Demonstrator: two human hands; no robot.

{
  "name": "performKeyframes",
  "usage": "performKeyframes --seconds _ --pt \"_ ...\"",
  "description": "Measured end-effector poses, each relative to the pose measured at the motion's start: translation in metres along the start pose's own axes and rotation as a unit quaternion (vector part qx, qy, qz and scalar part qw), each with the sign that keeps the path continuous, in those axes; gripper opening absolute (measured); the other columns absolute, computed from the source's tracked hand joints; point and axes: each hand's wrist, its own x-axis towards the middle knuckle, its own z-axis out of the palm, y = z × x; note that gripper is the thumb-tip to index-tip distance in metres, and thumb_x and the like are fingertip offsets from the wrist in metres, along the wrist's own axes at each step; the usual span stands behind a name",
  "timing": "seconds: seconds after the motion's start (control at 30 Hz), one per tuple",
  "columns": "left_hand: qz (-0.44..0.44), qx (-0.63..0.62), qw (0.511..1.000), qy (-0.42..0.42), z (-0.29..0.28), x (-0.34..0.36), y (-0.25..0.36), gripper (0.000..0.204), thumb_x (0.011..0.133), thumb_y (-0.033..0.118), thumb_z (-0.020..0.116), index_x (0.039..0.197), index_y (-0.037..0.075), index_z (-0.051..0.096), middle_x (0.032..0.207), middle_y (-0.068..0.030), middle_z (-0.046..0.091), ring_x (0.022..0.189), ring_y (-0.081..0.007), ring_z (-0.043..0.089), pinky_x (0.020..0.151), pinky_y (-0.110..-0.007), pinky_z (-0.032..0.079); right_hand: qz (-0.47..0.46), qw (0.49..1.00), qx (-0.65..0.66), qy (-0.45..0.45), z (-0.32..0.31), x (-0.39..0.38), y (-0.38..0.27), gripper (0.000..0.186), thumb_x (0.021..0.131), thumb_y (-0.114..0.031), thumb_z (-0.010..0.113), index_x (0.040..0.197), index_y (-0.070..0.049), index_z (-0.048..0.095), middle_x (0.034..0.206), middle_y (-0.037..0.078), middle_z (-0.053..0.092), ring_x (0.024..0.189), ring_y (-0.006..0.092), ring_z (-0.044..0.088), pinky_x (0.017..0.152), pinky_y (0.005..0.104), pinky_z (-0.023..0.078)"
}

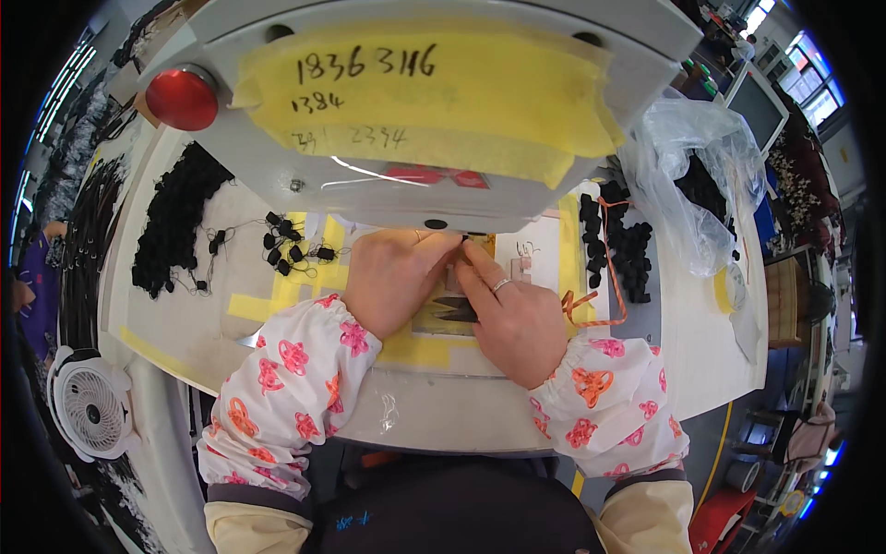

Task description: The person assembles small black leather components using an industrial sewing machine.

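Under the white sewing machine head (pixel 425 198), my left hand (pixel 392 277) pinches a small dark piece (pixel 465 239) with fingertips at the needle area. My right hand (pixel 517 323) meets it there with its index fingertip; its other fingers are curled, and what they hold, if anything, is hidden. Dark-bladed scissors (pixel 454 310) lie beneath my right hand on the work surface. Small black pieces on threads (pixel 293 251) lie left of my hands, and rows of black pieces (pixel 632 263) and an orange cord (pixel 595 321) lie to the right.
A black heap (pixel 175 222) sits at the left, a clear plastic bag (pixel 692 185) and tape roll (pixel 723 288) at the right. A white fan (pixel 90 411) stands beside the table edge (pixel 415 434). A co-worker's arm (pixel 23 295) shows far left, another person (pixel 743 51) far back.
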Motion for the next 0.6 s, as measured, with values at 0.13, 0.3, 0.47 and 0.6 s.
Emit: performKeyframes --seconds 0.13,0.3,0.47,0.6 --pt "-0.061 -0.03 0.998 -0.008 0.002 -0.002 -0.004 0.013 0.076 0.013 0.066 0.088 0.009 0.068 0.071 -0.0076 0.064 0.059 -0.0267 0.059 0.054 -0.035 0.046 0.008 1.0 -0.007 -0.019 0.004 0.001 -0.002 0.039 0.068 -0.002 0.057 0.106 0.003 0.059 0.117 0.017 0.057 0.054 0.0171 0.058 0.05 0.0285 0.049" --pt "-0.105 -0.049 0.993 -0.005 -0.002 0.004 -0.002 0.014 0.077 0.018 0.066 0.088 0.009 0.068 0.078 -0.0082 0.065 0.069 -0.0286 0.06 0.064 -0.037 0.047 0.013 0.998 -0.055 -0.018 0.004 0.004 -0.004 0.035 0.071 -0.004 0.057 0.106 0.003 0.06 0.116 0.016 0.058 0.055 0.0154 0.057 0.048 0.0286 0.048" --pt "-0.12 -0.094 0.988 0.016 0.005 0.002 -0.008 0.014 0.076 0.02 0.063 0.083 0.009 0.067 0.073 -0.0104 0.063 0.066 -0.0287 0.059 0.06 -0.039 0.046 0.022 0.999 -0.041 0.002 0.008 0.003 -0.002 0.04 0.065 0.0 0.06 0.105 0.0 0.061 0.118 0.011 0.059 0.051 0.0173 0.056 0.046 0.0295 0.047" --pt "-0.122 -0.081 0.988 -0.038 0.006 -0.001 -0.014 0.014 0.077 0.021 0.062 0.081 0.009 0.066 0.072 -0.0101 0.062 0.065 -0.0293 0.059 0.058 -0.04 0.045 0.029 0.999 -0.034 -0.014 0.008 0.005 -0.002 0.037 0.066 -0.001 0.06 0.103 -0.001 0.062 0.117 0.011 0.059 0.052 0.0173 0.056 0.046 0.0298 0.047"
